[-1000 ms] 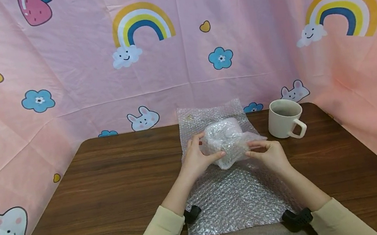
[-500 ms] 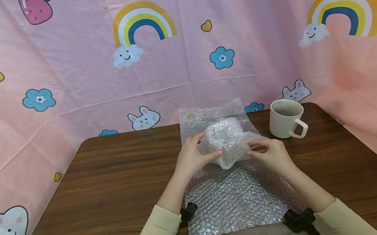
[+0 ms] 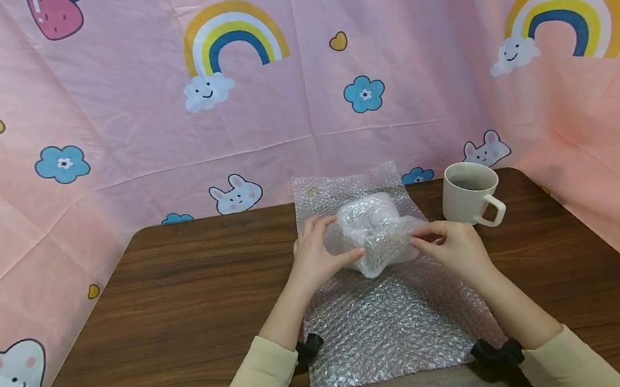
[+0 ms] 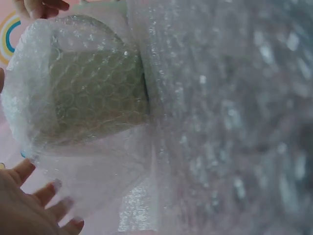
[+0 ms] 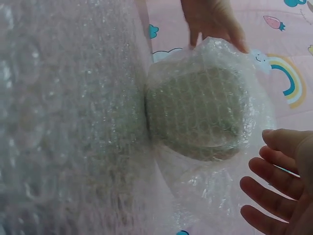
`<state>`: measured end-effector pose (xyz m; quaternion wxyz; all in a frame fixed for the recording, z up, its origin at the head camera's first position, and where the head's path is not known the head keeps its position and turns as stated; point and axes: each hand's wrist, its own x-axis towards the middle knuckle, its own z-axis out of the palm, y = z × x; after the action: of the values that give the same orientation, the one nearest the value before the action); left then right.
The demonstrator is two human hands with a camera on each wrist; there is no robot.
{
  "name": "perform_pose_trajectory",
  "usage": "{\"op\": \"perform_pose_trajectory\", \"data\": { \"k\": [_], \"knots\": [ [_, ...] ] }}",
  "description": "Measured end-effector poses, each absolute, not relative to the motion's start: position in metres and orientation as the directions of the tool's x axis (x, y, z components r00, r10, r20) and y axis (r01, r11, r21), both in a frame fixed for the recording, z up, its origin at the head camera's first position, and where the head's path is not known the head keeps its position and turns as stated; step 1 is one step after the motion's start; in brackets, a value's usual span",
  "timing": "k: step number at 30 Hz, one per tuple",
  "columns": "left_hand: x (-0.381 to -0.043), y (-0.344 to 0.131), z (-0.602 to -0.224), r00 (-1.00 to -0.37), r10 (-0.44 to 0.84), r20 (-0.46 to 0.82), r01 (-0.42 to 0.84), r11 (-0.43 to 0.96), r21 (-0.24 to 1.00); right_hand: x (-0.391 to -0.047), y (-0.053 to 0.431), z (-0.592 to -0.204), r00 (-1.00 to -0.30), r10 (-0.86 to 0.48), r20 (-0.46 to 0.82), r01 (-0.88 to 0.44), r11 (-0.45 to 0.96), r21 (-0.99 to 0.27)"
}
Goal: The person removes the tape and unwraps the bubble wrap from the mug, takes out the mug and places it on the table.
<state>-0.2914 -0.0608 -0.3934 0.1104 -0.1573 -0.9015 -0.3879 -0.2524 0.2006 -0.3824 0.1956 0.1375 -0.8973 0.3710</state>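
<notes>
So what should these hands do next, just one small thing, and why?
Probably fold the loose flap in against the bundle. The flap sticks out toward the right hand, close to its fingers, while the left hand is at the bundle's opposite side, seemingly well placed to steady it.

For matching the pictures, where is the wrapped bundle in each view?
Head: wrapped bundle, right of centre, slightly low.
Left wrist: wrapped bundle, upper left.
Right wrist: wrapped bundle, right of centre.
Shared landmark: bubble wrap sheet, under it in head, on the right in left wrist, on the left in right wrist.
</notes>
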Motion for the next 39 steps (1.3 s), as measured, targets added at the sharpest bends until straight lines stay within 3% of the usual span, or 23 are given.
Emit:
{"op": "perform_pose_trajectory", "data": {
  "k": [10, 22, 29, 39],
  "knots": [
    [-0.295, -0.065, -0.400, -0.945, 0.267, 0.191, 0.308, 0.521, 0.796, -0.252, 0.199, -0.374, -0.871, -0.079, 0.486, -0.402, 0.683, -0.609],
    [-0.297, -0.065, -0.401, -0.932, 0.305, 0.194, 0.339, 0.550, 0.763, -0.262, 0.190, -0.350, -0.796, -0.124, 0.592, -0.513, 0.659, -0.551],
    [-0.297, -0.066, -0.402, -0.936, 0.302, 0.179, 0.325, 0.554, 0.766, -0.277, 0.184, -0.338, -0.784, -0.221, 0.580, -0.548, 0.684, -0.482],
    [-0.295, -0.066, -0.400, -0.936, 0.311, 0.166, 0.319, 0.548, 0.773, -0.296, 0.172, -0.327, -0.779, -0.391, 0.490, -0.618, 0.609, -0.497]
  ]
}}
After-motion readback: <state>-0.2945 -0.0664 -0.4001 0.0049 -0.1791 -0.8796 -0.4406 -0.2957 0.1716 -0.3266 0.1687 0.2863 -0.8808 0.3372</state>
